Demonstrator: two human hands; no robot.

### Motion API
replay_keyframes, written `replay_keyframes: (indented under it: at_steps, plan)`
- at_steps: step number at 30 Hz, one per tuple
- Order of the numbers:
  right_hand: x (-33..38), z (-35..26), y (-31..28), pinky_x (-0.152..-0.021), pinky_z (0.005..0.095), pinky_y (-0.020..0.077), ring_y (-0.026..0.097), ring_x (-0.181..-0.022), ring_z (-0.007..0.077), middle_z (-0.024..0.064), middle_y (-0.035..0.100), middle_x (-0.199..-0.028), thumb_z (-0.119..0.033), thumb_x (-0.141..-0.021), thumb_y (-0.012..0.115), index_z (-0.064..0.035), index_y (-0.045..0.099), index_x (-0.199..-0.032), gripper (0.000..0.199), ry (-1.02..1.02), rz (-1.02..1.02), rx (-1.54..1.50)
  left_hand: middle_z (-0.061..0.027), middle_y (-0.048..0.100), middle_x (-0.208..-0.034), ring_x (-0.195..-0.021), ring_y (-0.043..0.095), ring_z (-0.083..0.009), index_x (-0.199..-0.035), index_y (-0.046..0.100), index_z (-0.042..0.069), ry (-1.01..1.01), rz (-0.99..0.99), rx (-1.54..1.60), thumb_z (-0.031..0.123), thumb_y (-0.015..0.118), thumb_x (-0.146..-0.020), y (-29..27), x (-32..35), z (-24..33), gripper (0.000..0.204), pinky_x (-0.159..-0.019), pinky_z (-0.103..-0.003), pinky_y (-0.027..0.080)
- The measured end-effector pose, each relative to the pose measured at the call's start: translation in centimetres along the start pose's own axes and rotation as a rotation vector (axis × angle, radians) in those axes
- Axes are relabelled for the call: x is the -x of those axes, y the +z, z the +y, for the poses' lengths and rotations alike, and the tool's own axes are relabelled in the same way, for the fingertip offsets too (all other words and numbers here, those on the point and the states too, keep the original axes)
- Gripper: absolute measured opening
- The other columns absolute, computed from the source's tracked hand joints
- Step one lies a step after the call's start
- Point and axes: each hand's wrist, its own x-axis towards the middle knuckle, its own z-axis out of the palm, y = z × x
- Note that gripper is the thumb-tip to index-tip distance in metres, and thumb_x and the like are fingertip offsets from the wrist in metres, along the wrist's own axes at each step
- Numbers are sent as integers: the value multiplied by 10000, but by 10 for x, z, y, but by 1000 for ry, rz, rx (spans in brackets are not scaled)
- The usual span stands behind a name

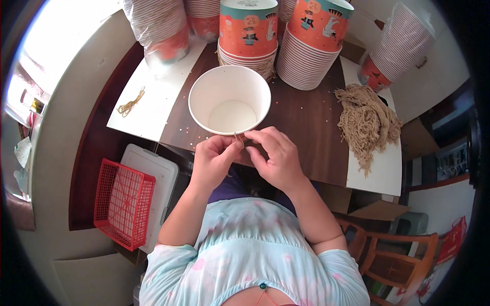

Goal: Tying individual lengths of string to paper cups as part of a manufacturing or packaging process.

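Dark brown wooden tabletop (306,127) fills the middle of the view, with white paper sheets (153,97) laid on it at left and right. Along its far edge stand tall nested stacks of orange printed paper buckets (311,46), some of them wrapped in clear plastic (158,30). Down beside the table on the left sit a red plastic mesh basket (122,201) and a white lidded box (153,168). A big tangled bundle of tan string (365,122) lies on the right-hand sheet, and one small loose piece of the same string (131,103) lies on the left sheet.

Near the front edge stands a single white-lined paper bucket (229,99), upright and empty. The left hand (214,160) and right hand (275,155) meet at its near rim, each with fingertips pinched narrow on a short tan string (239,140) that touches the rim. It looks as though a cord is being fitted to this bucket; the near end is in hand, no cord shows elsewhere on the rim, and the many stacked buckets appear untouched.
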Motion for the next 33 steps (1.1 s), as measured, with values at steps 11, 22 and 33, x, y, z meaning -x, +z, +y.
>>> replay_keyframes:
  at_steps: [11, 22, 33]
  plan:
    - [-11, 9, -6, -618, 352, 506, 647, -710, 250, 55, 667, -825, -47, -721, 679, -100, 609, -967, 261, -99, -141, -98, -81, 663, -829, -716, 639, -118, -881, 632, -72, -174, -183, 116, 68, 617, -872, -6, -12, 17, 141, -661, -234, 533]
    - [-15, 8, -20, -588, 339, 454, 576, -602, 213, 39, 544, -654, -112, -726, 640, -71, 593, -782, 84, -341, -141, 300, -12, 633, -753, -645, 541, -30, -847, 648, -16, -94, -123, 22, 95, 670, -834, -1, -14, 14, 114, -562, -165, 411]
    - [-6, 10, -17, -557, 327, 425, 573, -596, 210, 47, 577, -701, -85, -738, 679, -75, 591, -843, 137, -221, -95, 133, -11, 623, -754, -619, 533, -46, -868, 649, -18, -194, -165, 145, 105, 629, -857, 2, -15, 6, 125, -549, -171, 402]
